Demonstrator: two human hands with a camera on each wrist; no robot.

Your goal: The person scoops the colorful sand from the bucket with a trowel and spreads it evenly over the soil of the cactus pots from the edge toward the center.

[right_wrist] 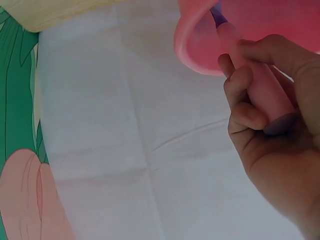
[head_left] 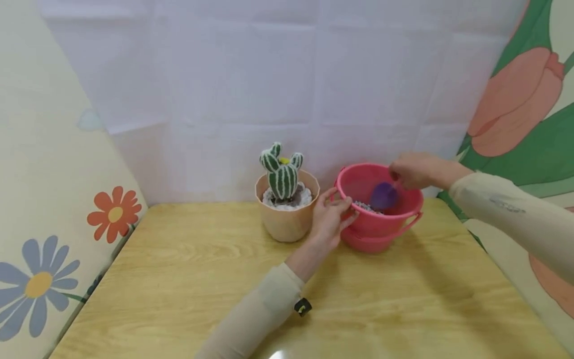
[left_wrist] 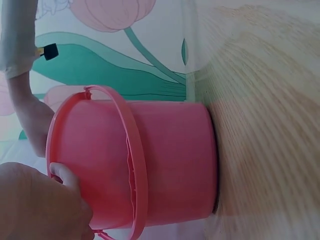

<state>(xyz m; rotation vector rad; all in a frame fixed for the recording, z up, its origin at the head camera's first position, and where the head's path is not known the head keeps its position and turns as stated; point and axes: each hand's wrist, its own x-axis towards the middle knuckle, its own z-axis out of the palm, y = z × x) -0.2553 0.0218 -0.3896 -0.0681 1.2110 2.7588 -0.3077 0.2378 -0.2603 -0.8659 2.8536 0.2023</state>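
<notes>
A pink bucket (head_left: 374, 228) stands on the table with its handle lowered against the front. Grey and white granular material (head_left: 365, 205) lies inside it. My left hand (head_left: 326, 219) grips the bucket's near-left rim, one finger hooked over the edge in the left wrist view. Over the far-right rim, my right hand (head_left: 413, 170) holds a toy trowel. Its pink handle (right_wrist: 269, 87) lies in the curled fingers, and its purple blade (head_left: 384, 195) reaches down into the bucket near the granules. The blade is mostly hidden by the bucket wall in the right wrist view.
Left of the bucket stands a peach pot (head_left: 284, 224) holding a striped green cactus (head_left: 283, 182) in white stones. The wooden table (head_left: 188, 279) meets a white cloth backdrop (head_left: 224, 99) behind. Flower-painted panels (head_left: 515, 114) flank both sides.
</notes>
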